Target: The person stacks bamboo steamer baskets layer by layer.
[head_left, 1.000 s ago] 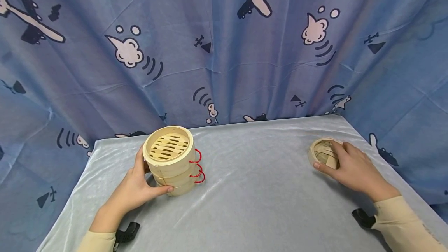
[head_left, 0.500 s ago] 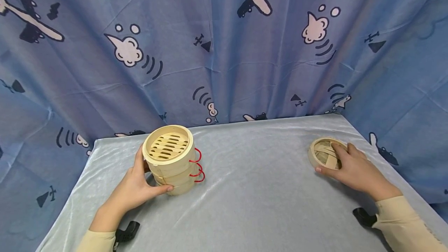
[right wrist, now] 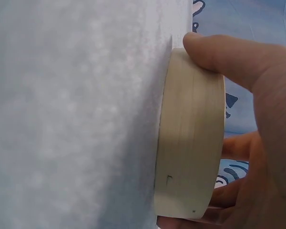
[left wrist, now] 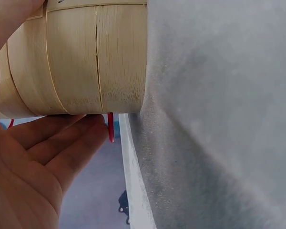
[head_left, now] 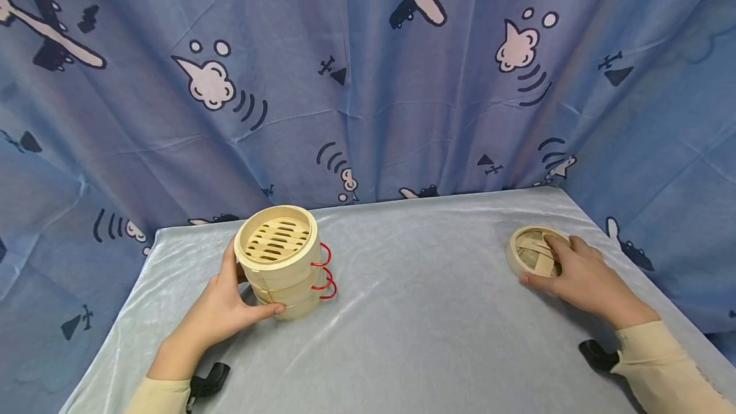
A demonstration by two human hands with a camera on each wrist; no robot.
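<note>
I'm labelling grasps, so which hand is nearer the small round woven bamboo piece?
Right. The right hand holds the woven bamboo piece by its edge; the left hand is across the table, gripping the bamboo steamer stack.

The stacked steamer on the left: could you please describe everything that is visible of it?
The stacked steamer stands upright on the grey cloth, toward its left side. It is round, pale and looks like bamboo, with seams between tiers. The open top shows a slotted floor. Red loops stick out on its right. The left hand grips it.
</note>
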